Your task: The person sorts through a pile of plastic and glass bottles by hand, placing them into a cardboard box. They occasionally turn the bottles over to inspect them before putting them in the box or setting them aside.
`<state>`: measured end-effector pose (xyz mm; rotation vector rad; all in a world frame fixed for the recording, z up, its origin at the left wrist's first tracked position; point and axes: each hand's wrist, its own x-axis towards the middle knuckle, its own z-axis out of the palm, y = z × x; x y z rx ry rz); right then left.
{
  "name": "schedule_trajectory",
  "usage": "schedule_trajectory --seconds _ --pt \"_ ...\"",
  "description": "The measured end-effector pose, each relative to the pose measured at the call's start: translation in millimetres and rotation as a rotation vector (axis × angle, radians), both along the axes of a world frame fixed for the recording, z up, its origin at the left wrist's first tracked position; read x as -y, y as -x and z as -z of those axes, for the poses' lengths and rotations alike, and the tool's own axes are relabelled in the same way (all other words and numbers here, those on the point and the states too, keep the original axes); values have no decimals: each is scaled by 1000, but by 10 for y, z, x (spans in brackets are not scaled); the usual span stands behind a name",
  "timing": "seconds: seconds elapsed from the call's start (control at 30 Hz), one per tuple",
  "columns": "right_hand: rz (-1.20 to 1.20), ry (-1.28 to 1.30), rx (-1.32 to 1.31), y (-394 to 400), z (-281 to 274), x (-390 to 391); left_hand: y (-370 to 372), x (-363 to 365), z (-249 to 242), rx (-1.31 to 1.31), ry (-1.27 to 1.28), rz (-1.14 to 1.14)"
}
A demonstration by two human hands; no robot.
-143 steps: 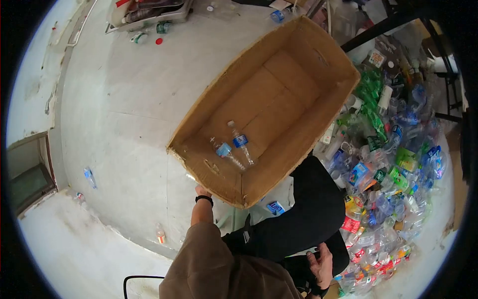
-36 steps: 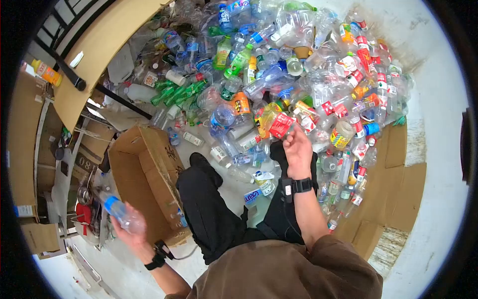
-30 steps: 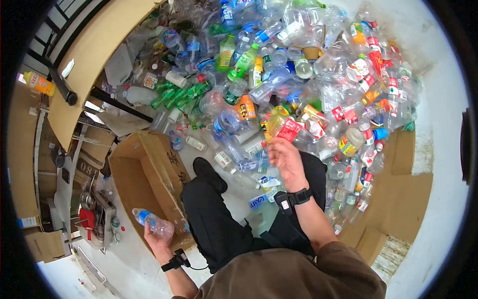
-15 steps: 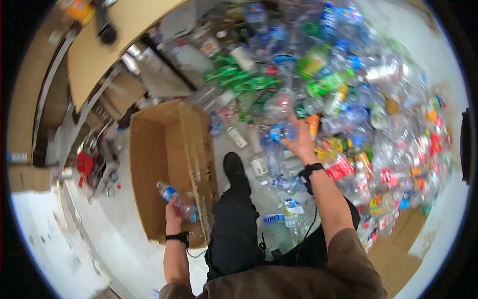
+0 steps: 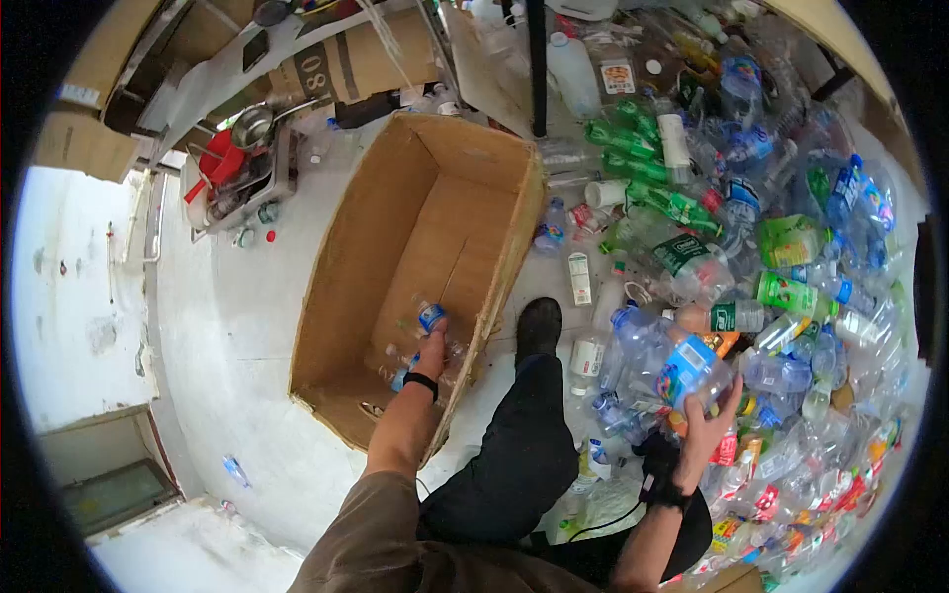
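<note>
An open cardboard box (image 5: 474, 212) stands on the floor left of my leg. My left hand (image 5: 432, 348) reaches down inside it, fingers closed round a small clear bottle with a blue label (image 5: 431, 316). Several clear bottles lie near that hand in the box. On the right, my right hand (image 5: 707, 420) touches the lower end of a large clear bottle with a blue label (image 5: 689, 368), thumb and fingers apart around it. That bottle is tilted over a wide pile of plastic bottles (image 5: 781, 374).
Green bottles (image 5: 633, 158) lie beyond the box's right side, near a black table leg (image 5: 537, 69). A tray (image 5: 282, 173) with a red item and a metal pan (image 5: 253, 127) is at the back left. A small bottle (image 5: 236, 470) lies on the left floor.
The view has turned left. My left hand has gone deeper into the box with its bottle. My right hand is now at a large blue-labelled bottle.
</note>
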<state>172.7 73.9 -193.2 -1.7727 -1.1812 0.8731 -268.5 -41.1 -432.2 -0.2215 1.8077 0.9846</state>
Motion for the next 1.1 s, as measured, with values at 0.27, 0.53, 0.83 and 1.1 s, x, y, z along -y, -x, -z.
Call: schedule_trajectory --seconds 0.27,0.53,0.83,1.1 --pt "-213 -76 -458 458 -582 135 69 -62 -33 191 94 248" --pt "-548 36 -555 1327 -1063 179 -145 76 -2634 173 -780 257" --pt "-1219 -109 -63 1738 -1207 196 -258 321 -2743 203 -897 -324" --pt "-812 340 -252 996 312 -287 907 -183 -646 199 -562 -178"
